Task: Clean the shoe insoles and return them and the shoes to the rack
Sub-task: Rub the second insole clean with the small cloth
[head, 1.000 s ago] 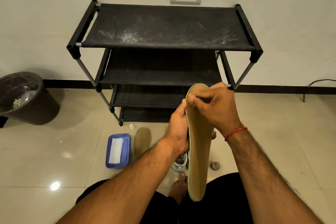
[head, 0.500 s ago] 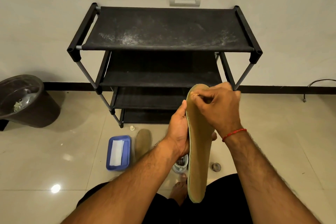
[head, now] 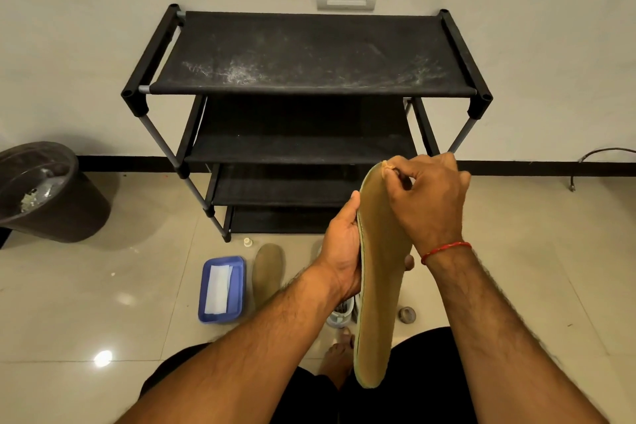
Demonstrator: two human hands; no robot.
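A long tan insole (head: pixel 382 293) stands upright in front of me. My left hand (head: pixel 340 248) grips its left edge at mid-length. My right hand (head: pixel 426 196) pinches something small against the insole's top tip with thumb and fingertips. A second tan insole (head: pixel 268 268) lies flat on the floor beside a blue tray (head: pixel 237 289). A white shoe (head: pixel 342 313) shows only partly below my left wrist. The black shoe rack (head: pixel 306 79) stands against the wall, its shelves bare and its top dusty.
The blue tray holds a white wipe (head: pixel 217 287). A dark bin (head: pixel 48 193) sits at the left. A small white cap (head: pixel 247 242) and a grey round lid (head: pixel 407 314) lie on the tiled floor. A cable (head: pixel 599 155) runs along the right skirting.
My right fingers have shifted slightly at the insole's tip. Both hands and the insole stay about where they were; the camera tilted a little.
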